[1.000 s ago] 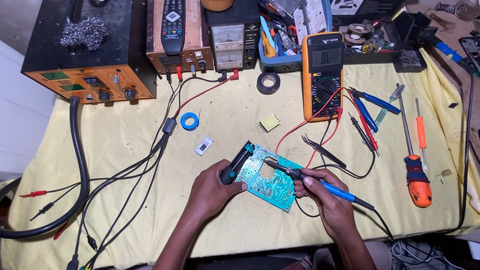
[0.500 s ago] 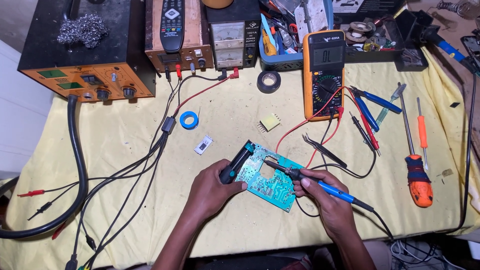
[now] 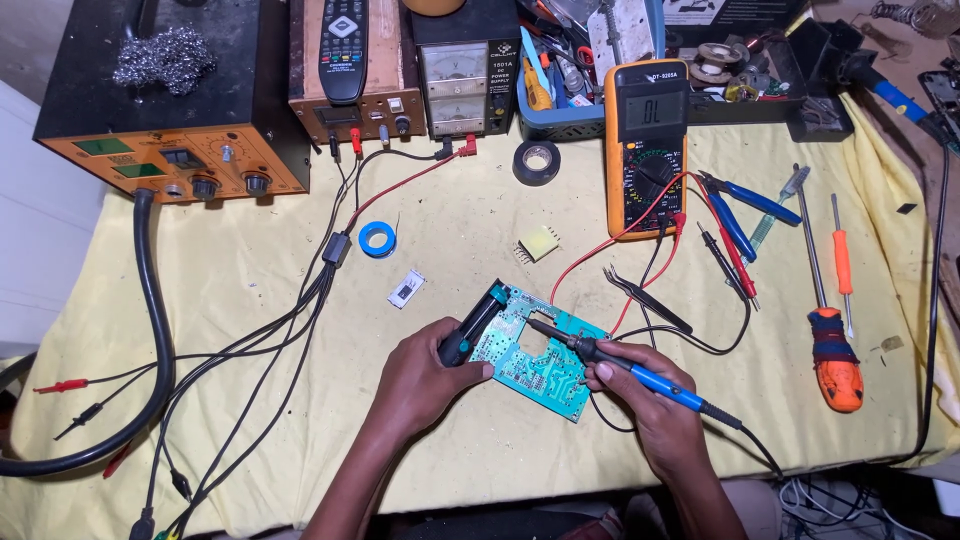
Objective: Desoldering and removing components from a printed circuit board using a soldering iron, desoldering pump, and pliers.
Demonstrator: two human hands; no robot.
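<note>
On yellow cloth, mid-bench: one green board (image 3: 535, 350), one multimeter (image 3: 645, 150) behind it, two screwdrivers (image 3: 835, 340) far right of it. Left hand (image 3: 425, 375) curls over the board's left edge, clamping a dark pump (image 3: 470, 325). Right hand (image 3: 650, 395), right of board, pinches one blue iron (image 3: 640, 375) pen-style, tip on board. Poses unchanged from 0.5 s ago.

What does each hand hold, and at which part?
The left hand holds the green circuit board by its left edge. The right hand holds the blue soldering iron by its handle.
</note>
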